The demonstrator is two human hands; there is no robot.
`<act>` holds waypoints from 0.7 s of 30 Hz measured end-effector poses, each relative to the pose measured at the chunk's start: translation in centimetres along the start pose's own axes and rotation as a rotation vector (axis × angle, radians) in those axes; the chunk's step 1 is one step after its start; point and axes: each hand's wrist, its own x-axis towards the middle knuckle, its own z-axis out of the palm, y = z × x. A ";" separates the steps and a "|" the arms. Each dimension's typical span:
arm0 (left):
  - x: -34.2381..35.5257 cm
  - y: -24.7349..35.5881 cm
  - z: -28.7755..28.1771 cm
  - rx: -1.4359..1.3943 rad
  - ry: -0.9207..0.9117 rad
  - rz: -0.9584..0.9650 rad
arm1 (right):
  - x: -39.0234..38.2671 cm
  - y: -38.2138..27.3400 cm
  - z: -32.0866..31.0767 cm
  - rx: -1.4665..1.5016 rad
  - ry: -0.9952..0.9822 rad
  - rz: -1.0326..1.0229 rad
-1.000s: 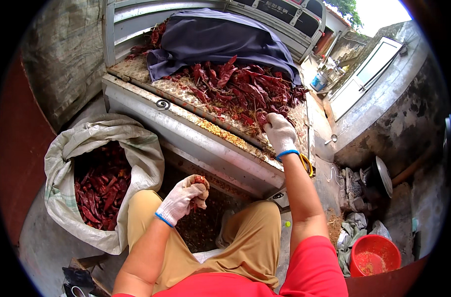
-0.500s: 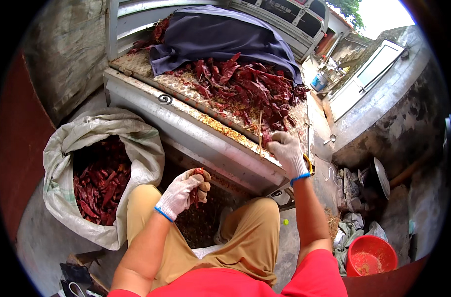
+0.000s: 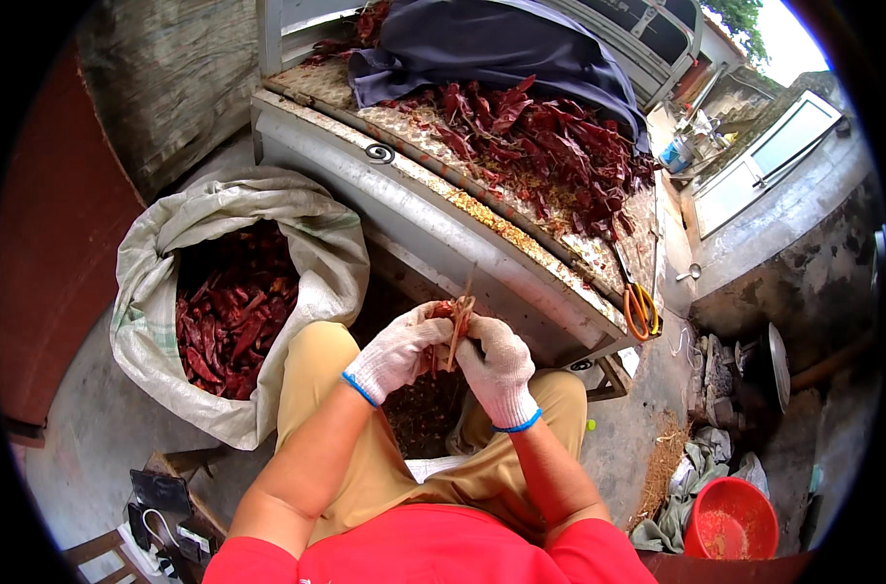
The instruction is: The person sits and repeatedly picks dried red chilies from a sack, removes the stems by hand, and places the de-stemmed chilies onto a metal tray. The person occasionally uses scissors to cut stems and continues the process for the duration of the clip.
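Both my hands wear white knit gloves with blue cuffs and meet above my knees. My left hand (image 3: 404, 352) is closed on dried red chilies (image 3: 433, 362), which show at its fingertips. Closed beside it, my right hand (image 3: 497, 370) pinches a thin, straw-coloured stalk (image 3: 459, 336) that stands upright between the two hands; its fingertips are partly hidden. More dried red chilies (image 3: 550, 151) lie heaped on the truck bed in front of me. Left of my knee, a white woven sack (image 3: 331, 248) with a rolled-down rim holds dried chilies (image 3: 234, 336).
A dark blue cloth (image 3: 501, 49) covers part of the heap. Scissors with orange handles (image 3: 641, 310) lie at the bed's (image 3: 307, 83) right corner. A red basin (image 3: 730, 516) stands on the floor at lower right, near crumpled sacks (image 3: 691, 477). Black devices (image 3: 161, 492) sit at lower left.
My right hand has come back from the edge of the heap to my left hand, with the stalk in it. The scissors at the corner now show fully. The whole view has shifted.
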 end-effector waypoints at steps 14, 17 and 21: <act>-0.7 1.1 1.4 0.084 -0.004 -0.009 | 2.8 2.0 -3.9 0.204 -0.235 -0.168; -0.8 0.9 1.3 0.044 -0.002 -0.040 | 4.2 1.5 -3.9 0.189 -0.337 -0.322; -0.7 1.3 0.6 0.191 -0.037 -0.045 | 5.6 0.4 -4.4 0.083 -0.450 -0.474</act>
